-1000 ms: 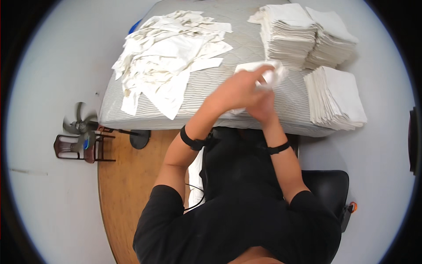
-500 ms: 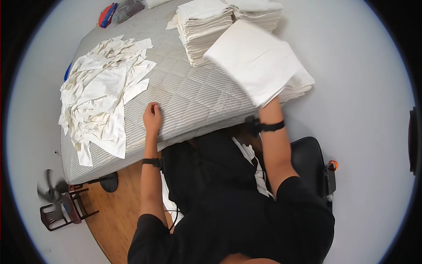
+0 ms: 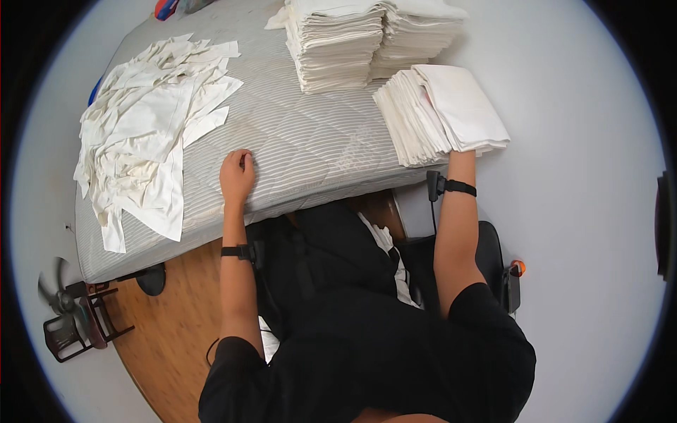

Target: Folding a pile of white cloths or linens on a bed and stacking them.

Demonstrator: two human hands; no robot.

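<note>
My right hand [image 3: 462,159] is mostly covered by a folded white cloth [image 3: 467,109] at the mattress's right end. Its fingers are hidden under the cloth, which it grips. That cloth leans over a short stack of folded cloths [image 3: 412,120], overlapping its right side. My left hand [image 3: 238,175] rests near the front edge of the striped mattress [image 3: 296,134], its fingers loosely curled with nothing seen in them. To its left a heap of loose, rumpled white cloths [image 3: 144,127] is spread over the mattress.
Two taller stacks of folded white cloths, a left one [image 3: 335,49] and a right one [image 3: 416,42], stand farther back. A wall [image 3: 564,176] borders the right. A black chair [image 3: 489,250] is by my right arm. A fan [image 3: 62,302] and a small chair [image 3: 88,321] are at lower left.
My right hand has brought the folded cloth down from in front of the tall stacks onto the short stack at the right. My left hand stays on the mattress. The view has shifted slightly.
</note>
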